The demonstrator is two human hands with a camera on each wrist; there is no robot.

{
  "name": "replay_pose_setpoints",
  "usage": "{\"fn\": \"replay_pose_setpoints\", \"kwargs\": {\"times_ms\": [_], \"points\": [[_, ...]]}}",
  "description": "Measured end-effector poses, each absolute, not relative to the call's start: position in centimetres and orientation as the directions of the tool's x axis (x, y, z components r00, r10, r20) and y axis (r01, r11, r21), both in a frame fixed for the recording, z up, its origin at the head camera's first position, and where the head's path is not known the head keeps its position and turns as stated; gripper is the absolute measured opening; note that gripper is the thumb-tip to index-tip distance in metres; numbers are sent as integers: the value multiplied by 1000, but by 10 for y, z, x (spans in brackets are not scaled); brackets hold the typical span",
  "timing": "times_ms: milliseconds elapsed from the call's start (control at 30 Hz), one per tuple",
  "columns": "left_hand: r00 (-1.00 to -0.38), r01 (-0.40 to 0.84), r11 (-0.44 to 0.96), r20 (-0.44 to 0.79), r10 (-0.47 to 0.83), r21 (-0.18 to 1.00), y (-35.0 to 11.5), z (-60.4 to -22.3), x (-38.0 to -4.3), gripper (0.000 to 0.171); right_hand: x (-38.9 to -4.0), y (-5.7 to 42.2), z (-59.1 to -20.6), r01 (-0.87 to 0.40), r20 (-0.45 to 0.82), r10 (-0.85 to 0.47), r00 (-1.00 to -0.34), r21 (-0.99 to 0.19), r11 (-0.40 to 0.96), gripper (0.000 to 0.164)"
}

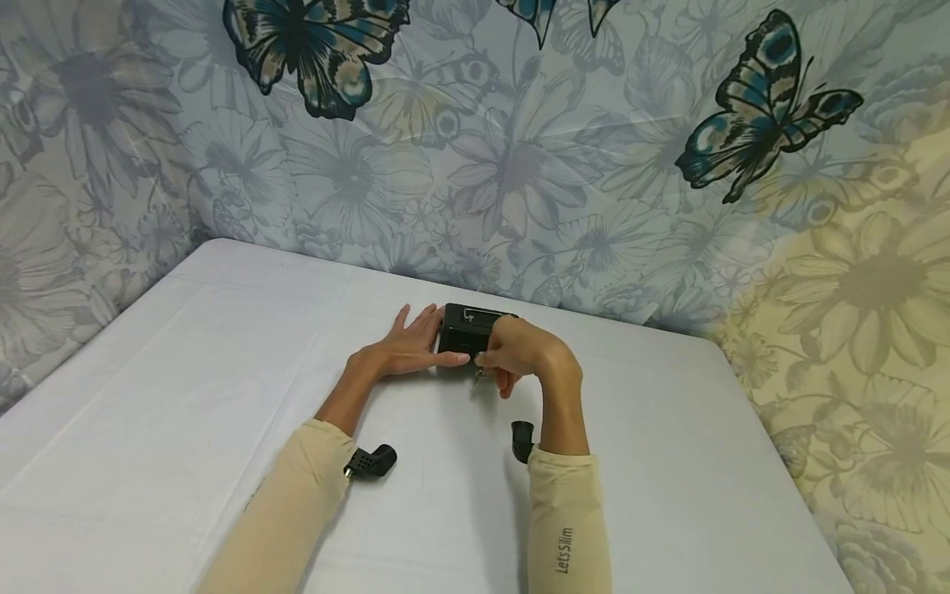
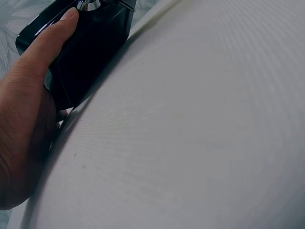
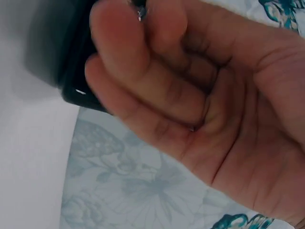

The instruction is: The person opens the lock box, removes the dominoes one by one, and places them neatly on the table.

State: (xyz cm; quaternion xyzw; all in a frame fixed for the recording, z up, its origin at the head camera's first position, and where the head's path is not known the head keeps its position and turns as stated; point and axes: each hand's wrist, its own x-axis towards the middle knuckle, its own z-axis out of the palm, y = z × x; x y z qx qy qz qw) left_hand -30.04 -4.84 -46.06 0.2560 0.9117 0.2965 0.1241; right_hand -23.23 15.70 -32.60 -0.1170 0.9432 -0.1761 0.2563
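Nearest the head camera, beige sleeves (image 1: 567,516) over both forearms, with printed lettering on the right one. Spread fingers on the left hand (image 1: 404,351), laid at the left side of a black box (image 1: 463,340), with the thumb stretched along the front, just beside a round silver fitting (image 2: 89,5). Pinching a small metal piece (image 1: 480,374), mostly hidden, at that front with the right hand (image 1: 523,346). All on a white-covered bench (image 1: 416,511), toward the far edge. Beyond, a wall covering (image 1: 512,165) with flowers and butterflies.
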Motion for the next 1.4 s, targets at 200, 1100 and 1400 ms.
{"fn": "replay_pose_setpoints", "kwargs": {"times_ms": [200,1100,1400], "points": [[-840,384,694,-82,537,609,-50,-457,-299,118,-233,147,-328,-63,-440,-214,-872,-333,941,29],[-835,386,699,-94,542,601,-52,-452,-298,119,-232,139,-328,-76,-462,-160,-872,-194,978,31],[-826,388,693,-104,554,608,-51,-457,-300,124,-227,133,-332,-158,-416,-195,-888,-123,980,24]]}}
